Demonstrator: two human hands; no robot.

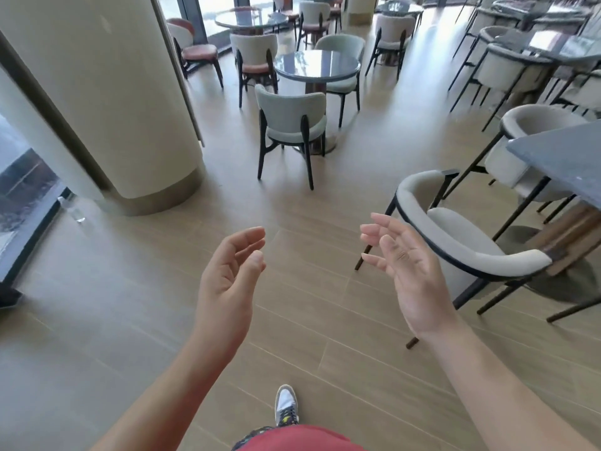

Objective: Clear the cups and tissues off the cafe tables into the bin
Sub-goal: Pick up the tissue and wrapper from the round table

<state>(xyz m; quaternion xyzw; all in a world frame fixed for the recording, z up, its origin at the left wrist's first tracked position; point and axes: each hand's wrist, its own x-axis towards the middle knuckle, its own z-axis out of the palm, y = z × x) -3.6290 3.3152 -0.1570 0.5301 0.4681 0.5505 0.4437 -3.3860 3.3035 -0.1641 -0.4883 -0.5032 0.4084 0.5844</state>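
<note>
Both of my hands are raised in front of me above the wooden floor, and neither holds anything. My left hand (227, 281) has loosely curled fingers, palm turned inward. My right hand (409, 268) is spread with relaxed fingers, palm facing left. No cup, tissue or bin shows in this view. A round grey cafe table (317, 65) stands ahead with a bare glossy top. A grey table corner (566, 157) juts in at the right edge.
A thick cream pillar (107, 102) rises at the left, with a clear plastic bottle (73, 208) on the floor beside the window. A curved-back chair (455, 242) is close by my right hand. A pale green chair (292, 122) faces the round table. More tables and chairs fill the back.
</note>
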